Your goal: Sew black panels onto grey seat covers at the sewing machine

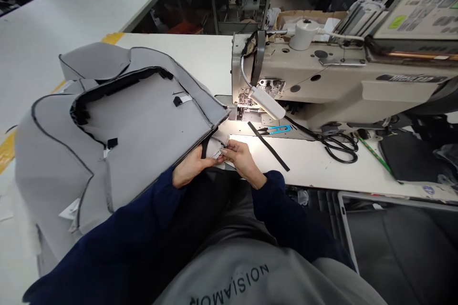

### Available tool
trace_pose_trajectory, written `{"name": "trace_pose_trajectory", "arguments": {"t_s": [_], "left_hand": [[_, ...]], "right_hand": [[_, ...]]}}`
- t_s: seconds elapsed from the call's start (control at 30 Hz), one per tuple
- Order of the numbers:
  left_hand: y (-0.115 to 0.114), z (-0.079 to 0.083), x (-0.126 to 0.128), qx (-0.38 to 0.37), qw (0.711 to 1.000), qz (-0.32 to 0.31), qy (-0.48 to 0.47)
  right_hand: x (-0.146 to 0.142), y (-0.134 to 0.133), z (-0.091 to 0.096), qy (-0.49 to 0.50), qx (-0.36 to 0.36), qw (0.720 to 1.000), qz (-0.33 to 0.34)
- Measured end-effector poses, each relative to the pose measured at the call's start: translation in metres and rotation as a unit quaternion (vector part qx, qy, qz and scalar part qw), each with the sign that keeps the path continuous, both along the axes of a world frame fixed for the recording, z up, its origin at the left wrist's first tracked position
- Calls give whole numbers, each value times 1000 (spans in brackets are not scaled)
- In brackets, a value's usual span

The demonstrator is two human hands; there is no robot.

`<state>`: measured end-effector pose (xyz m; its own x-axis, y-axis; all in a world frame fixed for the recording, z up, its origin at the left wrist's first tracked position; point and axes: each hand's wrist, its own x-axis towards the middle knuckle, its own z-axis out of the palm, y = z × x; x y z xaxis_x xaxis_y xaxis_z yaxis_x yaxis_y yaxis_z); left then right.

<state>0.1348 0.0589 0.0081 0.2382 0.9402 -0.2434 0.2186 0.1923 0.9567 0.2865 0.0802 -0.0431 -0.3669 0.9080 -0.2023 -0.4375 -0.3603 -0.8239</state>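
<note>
One soft light-grey fabric cover (139, 109), piped in dark seams and bearing two small black tabs (177, 101), spreads from centre toward nine and ten o'clock, its hollow, black-edged inside facing up. Just below centre, two bare hands meet at one small grey flap (213, 147) by its near edge: the left hand (191, 166) grips it between thumb and fingers, and the right hand (241, 157) pinches it with thumb and fingertips. One sewing machine (322, 76) stands at two o'clock; one blue thread snips (287, 128), one black strip (268, 146) and one pair of black scissors (324, 139) lie around three o'clock.
</note>
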Motion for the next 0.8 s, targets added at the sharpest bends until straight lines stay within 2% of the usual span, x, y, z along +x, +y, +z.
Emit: {"name": "trace_pose_trajectory", "arguments": {"t_s": [0.17,0.37,0.63,0.73,0.8], "left_hand": [[1,-2,1,-2,999,-12,-50],[-1,-8,4,-28,995,11,-100],[4,-18,17,-26,993,58,-98],[13,-22,19,-34,992,59,-108],[17,-24,19,-47,990,57,-121]], "right_hand": [[-2,4,-3,6,4,1000,-28],[-2,7,-1,3,5,999,-51],[1,11,-5,-12,-11,998,-60],[6,23,-5,-48,-8,998,-35],[18,30,-1,-114,13,993,30]]}}
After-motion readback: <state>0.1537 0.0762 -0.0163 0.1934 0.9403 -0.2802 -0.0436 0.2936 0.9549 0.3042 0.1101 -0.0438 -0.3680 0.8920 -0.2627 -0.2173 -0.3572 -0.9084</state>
